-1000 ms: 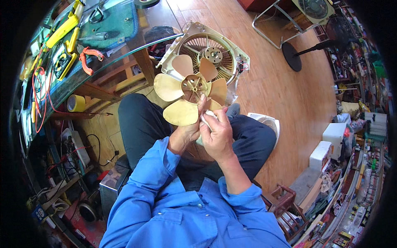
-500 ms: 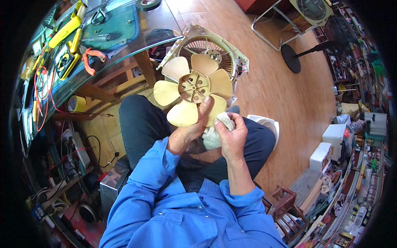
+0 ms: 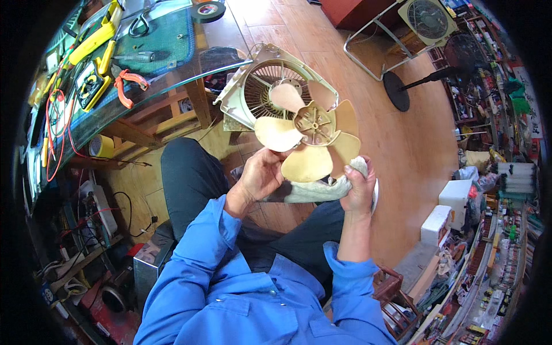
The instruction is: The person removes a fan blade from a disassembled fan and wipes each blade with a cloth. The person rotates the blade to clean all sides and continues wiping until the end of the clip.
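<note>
A cream plastic fan blade (image 3: 309, 162) with several broad petals is held up above my lap, its ribbed hub toward me. My left hand (image 3: 261, 175) is closed at the near left petals, with the fingertips partly hidden behind them. My right hand (image 3: 359, 187) grips one end of a greyish-white rag (image 3: 319, 192) at the lower right petal. Between the two hands the rag is stretched out under the blade. Just beyond stands the fan housing (image 3: 230, 103) with a round grille, partly covered by the blade.
A glass-topped table (image 3: 190, 72) on the left carries red-handled pliers (image 3: 129, 86), a yellow multimeter (image 3: 92, 86), a screwdriver and black tape (image 3: 207, 11). At the far right are a stand fan (image 3: 397, 92) and a box fan (image 3: 428, 20). Crowded shelves and white boxes (image 3: 435, 225) line the right.
The fan blade has moved right and turned. My left hand has shifted from beside the hub to the petals' edge. The bunched rag is now spread out, and my right hand has moved right.
</note>
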A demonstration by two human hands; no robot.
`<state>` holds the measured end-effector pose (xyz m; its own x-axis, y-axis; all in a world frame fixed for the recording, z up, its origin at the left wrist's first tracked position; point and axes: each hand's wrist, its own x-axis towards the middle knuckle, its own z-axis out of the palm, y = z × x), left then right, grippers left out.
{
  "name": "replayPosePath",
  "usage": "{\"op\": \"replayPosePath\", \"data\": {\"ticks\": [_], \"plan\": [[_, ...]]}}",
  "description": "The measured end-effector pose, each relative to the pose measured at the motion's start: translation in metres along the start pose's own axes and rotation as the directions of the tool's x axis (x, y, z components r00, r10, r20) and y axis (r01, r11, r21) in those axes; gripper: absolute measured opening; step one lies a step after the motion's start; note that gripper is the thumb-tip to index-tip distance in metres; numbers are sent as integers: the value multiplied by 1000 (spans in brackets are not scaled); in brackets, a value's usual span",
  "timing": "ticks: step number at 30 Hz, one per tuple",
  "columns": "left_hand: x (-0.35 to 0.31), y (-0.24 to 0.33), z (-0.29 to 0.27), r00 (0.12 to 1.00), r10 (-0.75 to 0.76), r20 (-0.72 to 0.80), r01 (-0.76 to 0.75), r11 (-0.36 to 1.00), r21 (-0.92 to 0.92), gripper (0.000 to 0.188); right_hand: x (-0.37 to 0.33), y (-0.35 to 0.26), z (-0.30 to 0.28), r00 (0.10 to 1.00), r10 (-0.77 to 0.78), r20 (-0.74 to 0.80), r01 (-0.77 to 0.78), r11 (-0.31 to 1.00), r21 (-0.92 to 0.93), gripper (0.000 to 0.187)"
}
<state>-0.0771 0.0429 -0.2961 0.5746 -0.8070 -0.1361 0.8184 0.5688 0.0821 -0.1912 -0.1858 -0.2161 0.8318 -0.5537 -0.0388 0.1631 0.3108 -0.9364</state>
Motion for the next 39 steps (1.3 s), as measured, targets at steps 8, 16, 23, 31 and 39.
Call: {"op": "replayPosePath", "data": {"ticks": [8,16,23,31,39], "plan": [[-4,-12,2,997,14,76,-27,983,182,71,23,6,-38,982,148,115,-132,981,-143,34],[1,-20,-7,982,-186,17,180,967,179,60,30,19,-33,942,257,217,-151,899,-412,36],[8,-28,5,996,45,-76,-12,921,390,66,14,9,9,977,-171,129,214,793,-570,38],[12,-38,-21,989,120,-88,-109,986,125,81,-44,83,84,881,-228,414,457,191,-869,25],[5,-20,-2,995,94,-24,-86,974,211,88,-58,38,56,950,41,309,162,782,-601,22]]}}
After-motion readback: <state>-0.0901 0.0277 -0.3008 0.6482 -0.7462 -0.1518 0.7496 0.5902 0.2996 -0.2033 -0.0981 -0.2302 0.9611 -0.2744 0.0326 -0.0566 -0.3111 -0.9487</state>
